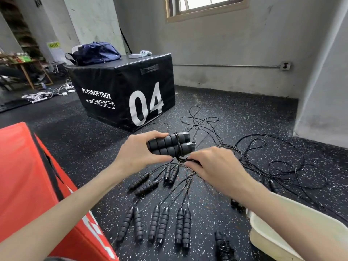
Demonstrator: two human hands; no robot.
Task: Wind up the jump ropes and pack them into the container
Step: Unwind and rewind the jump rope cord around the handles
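Winding is the step in hand, as I judge it. The left hand grips a pair of black ribbed foam handles, held side by side above the dark speckled rubber floor. A few turns of thin black cord already sit around the pair near the cap ends. The right hand is just beside and below the handles, with its fingers curled on the loose part of the same cord, close to the last turn.

The next move, I think, calls for carrying the cord around the two handles again while the left hand keeps them pressed together, so that the turns do not slip off the ends. The remaining cord runs away to the right into a tangle of black rope loops on the floor, and it could catch there, so some slack is needed first.

Under the hands lie several more pairs of unwound black foam handles, in rows, their cords leading up toward the hands. The cream plastic container stands at the lower right, near the right forearm and well apart from the held handles. A small wound black bundle lies on the floor just beside it, outside it. Whether something is already inside the container I cannot tell.
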